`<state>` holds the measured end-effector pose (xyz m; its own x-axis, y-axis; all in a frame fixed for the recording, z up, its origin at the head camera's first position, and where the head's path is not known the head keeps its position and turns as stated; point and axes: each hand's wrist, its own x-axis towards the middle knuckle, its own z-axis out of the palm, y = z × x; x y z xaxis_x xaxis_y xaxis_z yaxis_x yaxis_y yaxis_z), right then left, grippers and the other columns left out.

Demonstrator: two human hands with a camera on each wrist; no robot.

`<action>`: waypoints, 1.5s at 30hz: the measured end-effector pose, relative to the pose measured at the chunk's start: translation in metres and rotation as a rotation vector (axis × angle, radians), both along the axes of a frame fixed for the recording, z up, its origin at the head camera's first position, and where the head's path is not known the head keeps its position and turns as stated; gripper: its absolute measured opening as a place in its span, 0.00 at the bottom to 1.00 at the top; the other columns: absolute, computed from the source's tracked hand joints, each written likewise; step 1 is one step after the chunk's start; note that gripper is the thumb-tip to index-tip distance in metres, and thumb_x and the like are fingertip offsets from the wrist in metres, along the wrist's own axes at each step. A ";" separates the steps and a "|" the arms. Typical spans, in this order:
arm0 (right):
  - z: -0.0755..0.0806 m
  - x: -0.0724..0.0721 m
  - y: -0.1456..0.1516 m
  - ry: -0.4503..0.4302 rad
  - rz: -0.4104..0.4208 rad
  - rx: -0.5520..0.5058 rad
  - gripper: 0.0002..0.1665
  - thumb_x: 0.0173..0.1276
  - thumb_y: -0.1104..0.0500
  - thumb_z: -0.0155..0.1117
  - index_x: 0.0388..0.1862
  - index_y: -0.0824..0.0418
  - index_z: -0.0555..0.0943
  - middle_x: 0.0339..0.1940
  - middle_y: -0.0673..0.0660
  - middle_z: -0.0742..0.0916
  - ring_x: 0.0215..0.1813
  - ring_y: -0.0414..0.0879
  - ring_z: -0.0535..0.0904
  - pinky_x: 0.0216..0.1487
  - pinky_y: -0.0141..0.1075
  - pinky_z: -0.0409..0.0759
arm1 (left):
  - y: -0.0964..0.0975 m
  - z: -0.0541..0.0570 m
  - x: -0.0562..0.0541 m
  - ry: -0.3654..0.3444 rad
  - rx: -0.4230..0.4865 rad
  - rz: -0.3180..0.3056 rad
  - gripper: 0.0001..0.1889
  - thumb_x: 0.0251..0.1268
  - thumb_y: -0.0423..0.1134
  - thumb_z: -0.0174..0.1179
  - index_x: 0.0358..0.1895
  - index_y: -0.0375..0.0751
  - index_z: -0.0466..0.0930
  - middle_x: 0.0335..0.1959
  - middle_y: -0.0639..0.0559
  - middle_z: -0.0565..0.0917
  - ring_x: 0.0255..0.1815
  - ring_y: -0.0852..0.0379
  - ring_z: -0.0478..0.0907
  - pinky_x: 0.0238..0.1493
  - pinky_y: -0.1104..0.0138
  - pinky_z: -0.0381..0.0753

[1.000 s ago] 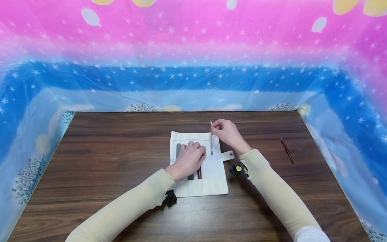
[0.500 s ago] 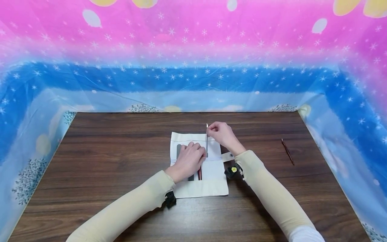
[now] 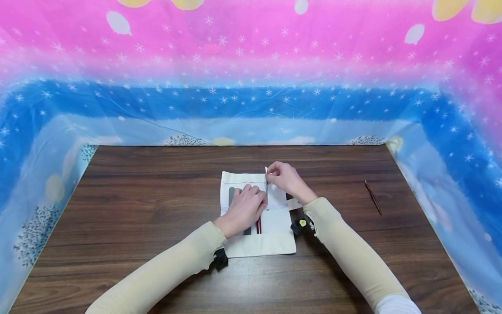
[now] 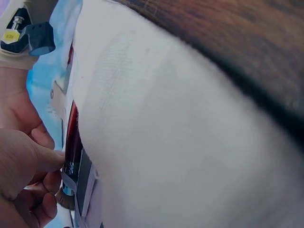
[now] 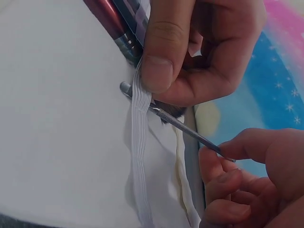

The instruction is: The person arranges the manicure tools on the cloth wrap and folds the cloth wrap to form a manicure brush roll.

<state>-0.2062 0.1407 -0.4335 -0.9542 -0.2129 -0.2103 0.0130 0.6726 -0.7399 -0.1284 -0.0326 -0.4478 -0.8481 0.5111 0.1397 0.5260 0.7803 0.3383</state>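
Note:
A white cloth tool roll (image 3: 279, 226) lies unfolded on the table. My left hand (image 3: 245, 207) is over its middle, pinching the white elastic band (image 5: 141, 152) between thumb and forefinger. My right hand (image 3: 285, 178) pinches a slim metal cuticle pusher (image 5: 183, 126) with a knurled grip near its far end. The pusher runs beneath the elastic, its rounded tip showing on the near side. Beside the left fingers, a red-handled brush (image 4: 73, 133) with dark bristles sits under the band. A grey flat file (image 3: 231, 192) is partly hidden beneath the left hand.
A thin brown metallic stick (image 3: 372, 197) lies on the wooden table (image 3: 149, 187) to the right. A snap strap (image 3: 294, 203) juts from the roll's right side. Printed cloth (image 3: 251, 102) hangs around the table's back and sides.
My right hand has moved left and nearer with the cuticle pusher, whose tip has gone from above the elastic band to under it. The left hand stays in place.

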 end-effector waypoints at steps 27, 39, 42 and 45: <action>-0.005 0.008 0.002 -0.058 0.100 0.059 0.12 0.78 0.55 0.62 0.47 0.62 0.84 0.36 0.54 0.90 0.33 0.47 0.79 0.34 0.36 0.73 | 0.000 -0.001 0.000 -0.006 -0.006 0.001 0.10 0.78 0.37 0.59 0.33 0.46 0.80 0.32 0.53 0.77 0.37 0.50 0.70 0.43 0.52 0.70; -0.006 0.015 0.004 -0.082 0.165 0.110 0.11 0.79 0.56 0.60 0.44 0.61 0.86 0.30 0.51 0.90 0.32 0.46 0.76 0.36 0.36 0.68 | 0.000 0.000 0.000 -0.031 -0.006 0.010 0.07 0.78 0.38 0.60 0.38 0.44 0.83 0.35 0.52 0.80 0.40 0.49 0.72 0.45 0.51 0.70; -0.005 0.016 0.003 -0.075 0.171 0.131 0.12 0.79 0.56 0.59 0.42 0.62 0.86 0.28 0.50 0.90 0.29 0.45 0.74 0.34 0.35 0.66 | 0.000 0.001 0.000 -0.040 -0.002 0.017 0.07 0.78 0.39 0.60 0.38 0.45 0.83 0.35 0.52 0.80 0.41 0.49 0.72 0.47 0.50 0.71; -0.004 0.017 0.002 -0.069 0.174 0.153 0.13 0.79 0.57 0.59 0.40 0.61 0.87 0.27 0.50 0.90 0.30 0.45 0.73 0.34 0.35 0.66 | 0.000 0.001 0.000 -0.048 -0.003 0.023 0.07 0.79 0.40 0.60 0.39 0.45 0.84 0.36 0.52 0.80 0.43 0.49 0.73 0.48 0.49 0.71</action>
<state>-0.1889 0.1429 -0.4378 -0.8881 -0.3338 -0.3159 -0.0662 0.7731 -0.6308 -0.1288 -0.0323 -0.4471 -0.8653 0.4917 0.0975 0.4912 0.7929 0.3605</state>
